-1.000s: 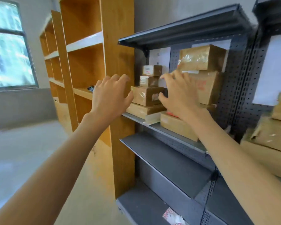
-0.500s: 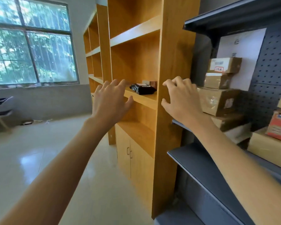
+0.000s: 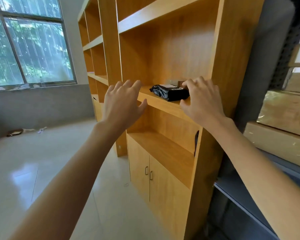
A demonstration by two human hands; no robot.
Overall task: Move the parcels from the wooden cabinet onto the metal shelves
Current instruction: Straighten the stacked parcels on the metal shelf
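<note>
Both hands empty: right hand (image 3: 202, 101) w/ fingers curled loosely at right end of black poly-bag parcel (image 3: 170, 92), thumb by its near corner, contact unclear; left hand (image 3: 123, 104) spread open just left of parcel, in front of shelf edge, touching nothing. Parcel flat on mid shelf of wooden cabinet (image 3: 229, 66), small brown box (image 3: 180, 83) behind it by right fingertips. Metal shelves (image 3: 241, 194) to right of right arm, holding taped cardboard parcels (image 3: 284, 111).
</note>
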